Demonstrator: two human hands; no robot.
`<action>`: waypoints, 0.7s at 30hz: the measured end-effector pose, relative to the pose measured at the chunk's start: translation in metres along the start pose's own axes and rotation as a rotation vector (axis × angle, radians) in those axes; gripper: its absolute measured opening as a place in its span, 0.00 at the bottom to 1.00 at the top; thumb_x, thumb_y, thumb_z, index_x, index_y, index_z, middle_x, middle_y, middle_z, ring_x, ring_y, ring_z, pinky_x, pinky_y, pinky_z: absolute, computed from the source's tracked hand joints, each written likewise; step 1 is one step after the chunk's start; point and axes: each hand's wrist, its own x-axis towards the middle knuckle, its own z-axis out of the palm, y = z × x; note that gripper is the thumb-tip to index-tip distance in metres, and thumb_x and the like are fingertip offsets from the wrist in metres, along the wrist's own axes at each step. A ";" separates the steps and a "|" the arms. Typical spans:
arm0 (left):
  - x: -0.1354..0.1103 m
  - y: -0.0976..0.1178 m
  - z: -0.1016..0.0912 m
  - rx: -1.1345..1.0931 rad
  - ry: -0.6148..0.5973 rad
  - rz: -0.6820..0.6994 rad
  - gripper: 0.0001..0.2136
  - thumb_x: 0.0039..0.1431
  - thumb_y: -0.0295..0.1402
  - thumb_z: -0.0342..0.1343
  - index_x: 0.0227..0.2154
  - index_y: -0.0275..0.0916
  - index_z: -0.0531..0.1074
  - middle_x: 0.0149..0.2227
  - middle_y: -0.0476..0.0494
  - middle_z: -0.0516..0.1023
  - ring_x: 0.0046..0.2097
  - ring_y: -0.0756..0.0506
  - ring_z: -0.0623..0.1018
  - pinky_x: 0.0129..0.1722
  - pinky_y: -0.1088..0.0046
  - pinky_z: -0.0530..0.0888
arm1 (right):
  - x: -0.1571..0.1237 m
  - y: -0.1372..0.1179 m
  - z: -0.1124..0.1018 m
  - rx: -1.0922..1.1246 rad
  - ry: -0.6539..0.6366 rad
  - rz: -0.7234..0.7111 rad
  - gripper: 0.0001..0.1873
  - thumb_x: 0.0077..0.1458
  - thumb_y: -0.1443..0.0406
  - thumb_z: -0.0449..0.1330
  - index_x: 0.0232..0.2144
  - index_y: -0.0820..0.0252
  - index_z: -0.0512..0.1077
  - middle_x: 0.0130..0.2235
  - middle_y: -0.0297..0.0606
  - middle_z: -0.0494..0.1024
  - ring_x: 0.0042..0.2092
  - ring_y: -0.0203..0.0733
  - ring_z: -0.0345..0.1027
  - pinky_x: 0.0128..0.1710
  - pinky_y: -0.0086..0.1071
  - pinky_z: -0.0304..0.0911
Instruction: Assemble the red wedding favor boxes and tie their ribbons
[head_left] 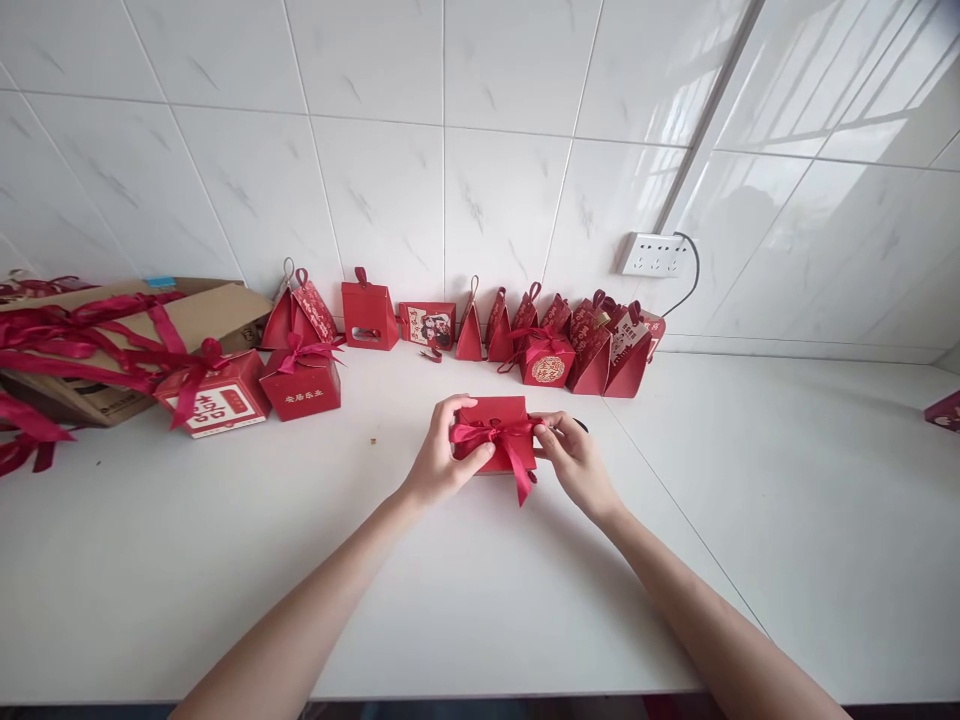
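A small red gift box [491,410] rests on the white table in front of me, with a red satin ribbon [517,468] tied in a bow across its front. My left hand [444,455] grips the box's left side, its thumb pressing near the bow's knot and its fingers along the upper left edge. At the right side, my right hand [574,462] pinches the right part of the ribbon between thumb and fingers. One ribbon tail hangs down over the front of the box. The box's back is hidden.
Behind, along the tiled wall, stand several red gift boxes [371,315] and a ribboned box [547,365]. Left are two more ribboned boxes [304,390] and a cardboard carton [97,400] draped with ribbons. A power strip [654,255] is on the wall.
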 end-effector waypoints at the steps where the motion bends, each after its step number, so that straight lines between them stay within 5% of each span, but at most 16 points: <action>1: -0.001 -0.001 0.000 0.031 -0.002 0.040 0.21 0.51 0.35 0.59 0.47 0.42 0.61 0.56 0.38 0.63 0.53 0.41 0.71 0.50 0.63 0.71 | 0.001 -0.001 0.000 0.001 0.008 0.015 0.22 0.53 0.45 0.57 0.29 0.57 0.64 0.45 0.40 0.74 0.43 0.43 0.70 0.41 0.39 0.72; 5: -0.002 -0.003 0.000 0.102 -0.039 0.101 0.22 0.51 0.35 0.59 0.47 0.43 0.60 0.56 0.36 0.60 0.55 0.39 0.69 0.49 0.62 0.72 | 0.003 -0.002 -0.002 -0.054 0.049 0.034 0.23 0.53 0.44 0.56 0.30 0.58 0.66 0.40 0.41 0.74 0.42 0.44 0.70 0.41 0.41 0.71; 9: -0.003 -0.002 0.000 0.090 -0.051 0.072 0.22 0.52 0.38 0.59 0.48 0.43 0.59 0.57 0.36 0.59 0.55 0.40 0.69 0.49 0.63 0.72 | -0.011 -0.009 -0.001 -0.338 0.322 -0.278 0.18 0.57 0.48 0.53 0.31 0.55 0.65 0.37 0.41 0.72 0.39 0.43 0.67 0.39 0.40 0.68; 10: -0.003 -0.002 0.000 0.085 -0.050 0.072 0.22 0.53 0.40 0.59 0.48 0.43 0.60 0.57 0.37 0.59 0.55 0.40 0.69 0.49 0.63 0.71 | -0.016 -0.013 0.001 -0.392 0.280 -0.355 0.17 0.58 0.49 0.51 0.29 0.55 0.65 0.33 0.40 0.72 0.35 0.42 0.67 0.36 0.39 0.67; 12: -0.003 0.000 -0.002 0.076 -0.040 0.075 0.18 0.57 0.42 0.54 0.48 0.43 0.61 0.56 0.37 0.62 0.57 0.40 0.67 0.52 0.62 0.69 | -0.028 -0.019 0.007 -0.435 -0.025 -0.363 0.20 0.61 0.50 0.48 0.24 0.54 0.65 0.24 0.37 0.70 0.25 0.39 0.63 0.28 0.37 0.64; 14: -0.002 0.001 -0.004 0.075 -0.027 0.059 0.14 0.62 0.42 0.46 0.47 0.43 0.64 0.54 0.38 0.64 0.58 0.41 0.66 0.55 0.61 0.67 | -0.037 -0.023 0.017 -0.413 -0.403 -0.185 0.23 0.62 0.50 0.47 0.22 0.54 0.66 0.19 0.35 0.69 0.20 0.37 0.61 0.23 0.35 0.61; 16: -0.001 0.002 -0.004 0.094 -0.015 0.048 0.13 0.62 0.40 0.45 0.47 0.43 0.65 0.53 0.40 0.65 0.56 0.42 0.67 0.54 0.63 0.67 | -0.041 -0.022 0.026 -0.363 -0.619 0.034 0.23 0.61 0.49 0.48 0.22 0.56 0.67 0.20 0.34 0.71 0.18 0.35 0.63 0.21 0.33 0.61; 21: -0.001 0.007 0.002 0.160 0.017 0.095 0.16 0.53 0.36 0.57 0.45 0.43 0.64 0.47 0.42 0.66 0.48 0.43 0.71 0.48 0.65 0.70 | -0.038 -0.011 0.039 -0.158 -0.614 0.330 0.27 0.56 0.42 0.51 0.28 0.60 0.68 0.25 0.35 0.74 0.19 0.32 0.66 0.16 0.24 0.59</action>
